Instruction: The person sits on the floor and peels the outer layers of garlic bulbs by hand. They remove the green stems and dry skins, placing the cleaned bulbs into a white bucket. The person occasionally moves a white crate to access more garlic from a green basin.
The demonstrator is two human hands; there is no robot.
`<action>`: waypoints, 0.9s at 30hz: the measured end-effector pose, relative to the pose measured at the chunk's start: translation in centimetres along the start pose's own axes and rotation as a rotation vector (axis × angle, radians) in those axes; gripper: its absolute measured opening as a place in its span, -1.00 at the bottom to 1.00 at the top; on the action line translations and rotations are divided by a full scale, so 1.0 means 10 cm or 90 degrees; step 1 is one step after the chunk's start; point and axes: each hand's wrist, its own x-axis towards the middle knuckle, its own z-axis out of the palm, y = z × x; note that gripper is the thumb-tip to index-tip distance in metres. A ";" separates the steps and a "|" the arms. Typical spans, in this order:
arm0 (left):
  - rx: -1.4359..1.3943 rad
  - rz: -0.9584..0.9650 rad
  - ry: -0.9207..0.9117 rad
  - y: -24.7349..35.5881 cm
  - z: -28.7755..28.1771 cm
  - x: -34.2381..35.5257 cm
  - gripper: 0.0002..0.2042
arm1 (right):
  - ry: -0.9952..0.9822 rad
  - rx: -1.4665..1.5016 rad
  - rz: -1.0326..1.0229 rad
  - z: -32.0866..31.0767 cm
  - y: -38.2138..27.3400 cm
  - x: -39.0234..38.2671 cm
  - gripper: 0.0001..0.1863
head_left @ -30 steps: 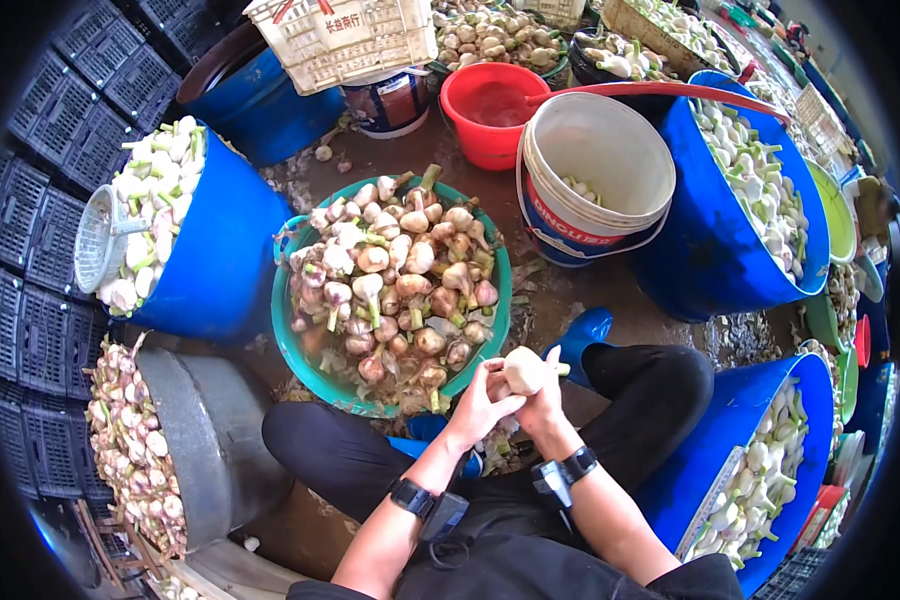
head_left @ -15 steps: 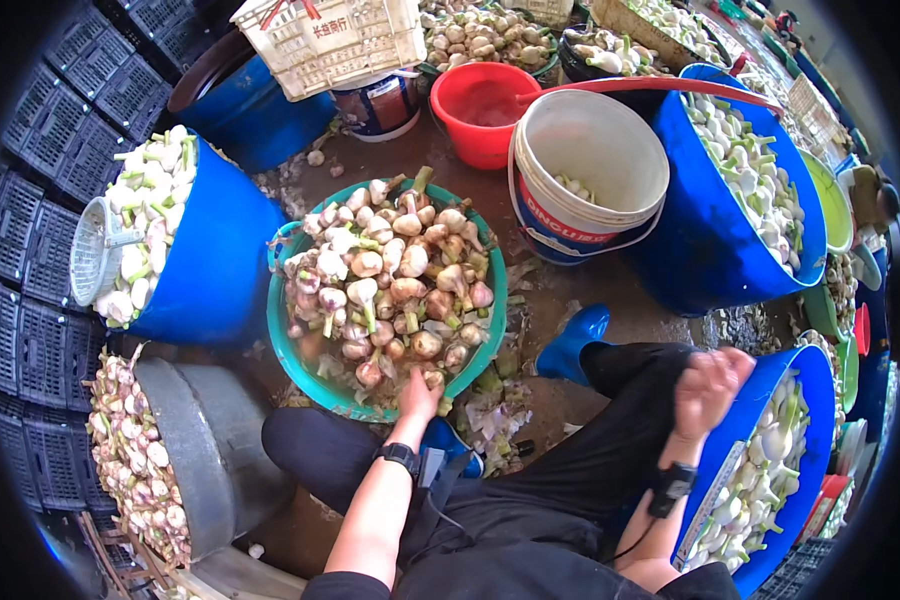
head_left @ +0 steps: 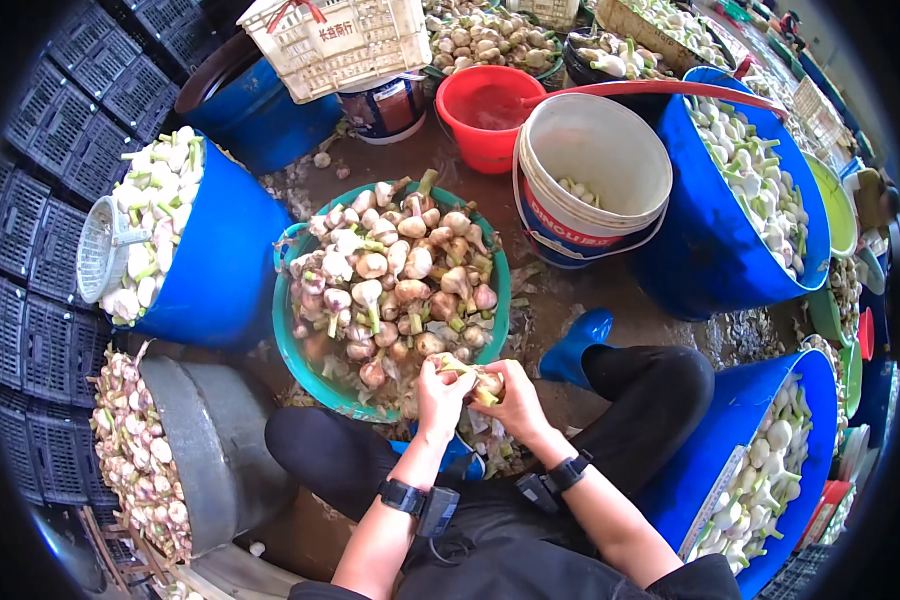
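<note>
Both hands meet over the near right rim of a green basin (head_left: 504, 300), which is heaped with unpeeled garlic bulbs (head_left: 410, 257) standing in water. My left hand (head_left: 442, 400) is closed round one side of a garlic bulb (head_left: 487, 384) with a bit of green stem. From the other side my right hand (head_left: 518, 402) grips the same bulb, fingers curled against it. The fingers hide part of it. At my right knee a blue tub (head_left: 660, 490) holds pale peeled garlic bulbs (head_left: 760, 480).
Ahead stand a white bucket (head_left: 592, 150) with a few pale bulbs inside and a red bucket (head_left: 485, 115). More full tubs flank me: a blue tub (head_left: 220, 240), a grey tub (head_left: 215, 440) and another blue tub (head_left: 685, 230). Dark crates (head_left: 45, 350) are stacked at the left. Wet peelings litter the floor.
My right hand has swung left from above the right-hand tub to join my left hand. My left hand has lifted out of the basin's edge with a garlic bulb, now held by both.
</note>
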 end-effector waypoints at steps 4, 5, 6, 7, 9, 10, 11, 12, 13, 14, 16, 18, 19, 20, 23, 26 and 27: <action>0.288 0.061 0.081 0.00 0.12 -0.01 -0.60 | 0.036 -0.126 0.080 0.08 -0.05 -0.12 -0.44; 0.335 0.072 0.095 0.00 0.12 0.00 -0.60 | 0.042 -0.126 0.079 0.07 -0.09 -0.11 -0.45; 0.301 0.054 0.069 -0.03 0.10 0.02 -0.65 | 0.051 -0.126 0.078 0.04 -0.14 -0.10 -0.47; 0.142 -0.028 0.004 -0.06 0.05 0.06 -0.66 | 0.060 -0.125 0.077 0.02 -0.16 -0.10 -0.48; -0.181 -0.190 -0.128 -0.03 -0.10 0.13 -0.68 | -0.015 0.282 0.232 0.01 0.02 -0.06 -0.54; -0.257 -0.215 -0.189 0.01 -0.14 0.13 -0.66 | -0.073 0.575 0.368 -0.08 0.05 -0.06 -0.63; -0.218 -0.235 -0.168 0.03 -0.13 0.10 -0.66 | -0.075 0.647 0.407 -0.11 0.09 -0.06 -0.66; -0.178 -0.253 -0.145 0.16 -0.08 0.04 -0.66 | -0.056 0.515 0.330 -0.09 0.11 -0.05 -0.70; -0.137 -0.270 -0.121 0.23 -0.04 0.01 -0.66 | -0.038 0.383 0.253 -0.08 0.12 -0.05 -0.73; -0.017 -0.195 -0.126 0.15 -0.03 -0.01 -0.66 | -0.068 0.455 0.284 -0.08 0.13 -0.05 -0.74; -0.176 -0.242 -0.235 0.23 -0.07 -0.01 -0.71 | -0.128 0.599 0.346 -0.13 0.11 -0.04 -0.75; -0.334 -0.235 -0.351 0.22 -0.07 -0.04 -0.83 | -0.273 0.858 0.377 -0.20 0.31 -0.01 -0.74; -0.269 -0.229 -0.323 0.21 -0.07 -0.04 -0.84 | -0.348 0.986 0.388 -0.22 0.38 -0.01 -0.73; -0.204 -0.223 -0.294 0.20 -0.07 -0.05 -0.85 | -0.288 0.925 0.469 -0.20 0.43 -0.05 -0.76; -0.090 -0.221 -0.234 0.24 -0.02 -0.02 -0.89 | -0.054 0.484 0.230 -0.12 0.19 -0.05 -0.72; -0.121 -0.210 -0.173 0.31 0.05 -0.09 -0.90 | -0.113 0.389 0.135 -0.15 0.16 -0.08 -0.65; -0.170 -0.233 -0.222 0.32 0.03 -0.08 -0.91 | -0.125 0.419 0.128 -0.18 0.11 -0.07 -0.64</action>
